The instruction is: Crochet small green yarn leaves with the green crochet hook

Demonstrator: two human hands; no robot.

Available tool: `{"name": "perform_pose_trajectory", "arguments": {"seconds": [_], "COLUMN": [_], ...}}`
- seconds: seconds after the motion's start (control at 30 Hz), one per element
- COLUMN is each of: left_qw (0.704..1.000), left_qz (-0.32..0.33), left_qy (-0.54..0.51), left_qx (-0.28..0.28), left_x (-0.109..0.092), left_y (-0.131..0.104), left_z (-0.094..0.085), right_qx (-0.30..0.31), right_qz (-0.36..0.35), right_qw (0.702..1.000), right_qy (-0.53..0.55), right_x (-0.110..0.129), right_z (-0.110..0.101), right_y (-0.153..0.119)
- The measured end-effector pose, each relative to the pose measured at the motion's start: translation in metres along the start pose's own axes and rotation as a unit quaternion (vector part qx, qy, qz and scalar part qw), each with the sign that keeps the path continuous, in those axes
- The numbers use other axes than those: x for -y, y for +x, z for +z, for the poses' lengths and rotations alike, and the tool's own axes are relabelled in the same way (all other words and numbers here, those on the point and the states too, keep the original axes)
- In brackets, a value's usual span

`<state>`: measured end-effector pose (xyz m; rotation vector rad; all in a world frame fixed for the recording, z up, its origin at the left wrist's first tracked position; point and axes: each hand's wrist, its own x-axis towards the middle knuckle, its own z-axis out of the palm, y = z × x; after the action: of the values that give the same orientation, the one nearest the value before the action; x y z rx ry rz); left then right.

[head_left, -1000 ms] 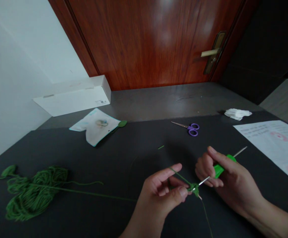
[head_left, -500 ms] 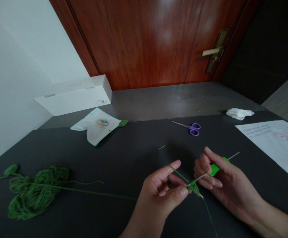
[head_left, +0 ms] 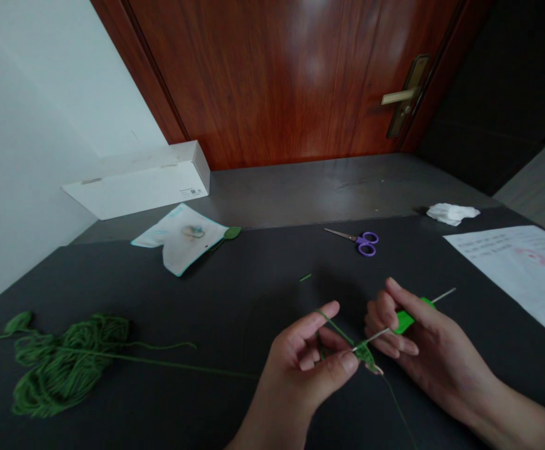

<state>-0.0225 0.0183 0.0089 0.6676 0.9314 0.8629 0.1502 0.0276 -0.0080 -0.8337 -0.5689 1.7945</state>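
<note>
My left hand [head_left: 305, 362] pinches a small green crocheted piece [head_left: 365, 355] between thumb and fingers, with green yarn running over its raised index finger. My right hand [head_left: 422, 337] grips a crochet hook [head_left: 404, 321] by its bright green handle. The hook's thin metal shaft points left, and its tip is at the crocheted piece beside my left thumb. A pinkish loop hangs at the piece's lower edge, and a thin green strand trails down from there. At the left lies a loose skein of green yarn [head_left: 73, 362], with a strand leading toward my left hand.
Purple-handled scissors [head_left: 365, 244] lie beyond my hands, near a short green scrap [head_left: 305, 277]. A white packet [head_left: 190, 234] touches a green leaf piece [head_left: 232, 232]. Farther back is a white box [head_left: 145, 187]. At right are printed paper [head_left: 516, 256] and crumpled tissue [head_left: 452, 214].
The crocheted piece has shifted and tilted slightly, and the pinkish loop at its lower edge shows more. The hook tip sits a little farther left, and the view has moved slightly.
</note>
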Motion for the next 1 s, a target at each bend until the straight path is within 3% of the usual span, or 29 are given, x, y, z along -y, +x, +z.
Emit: {"name": "perform_pose_trajectory", "arguments": {"seconds": [1.0], "left_qw": [1.0], "left_qz": [0.009], "left_qy": [0.017], "left_qx": [0.005], "left_x": [0.0013], "left_y": [-0.0024], "left_z": [0.0029], "right_qx": [-0.004], "right_qz": [-0.04], "right_qw": [0.998], "right_qy": [-0.042], "right_x": [-0.0031], "right_z": [0.0075], "right_y": [-0.0064]}}
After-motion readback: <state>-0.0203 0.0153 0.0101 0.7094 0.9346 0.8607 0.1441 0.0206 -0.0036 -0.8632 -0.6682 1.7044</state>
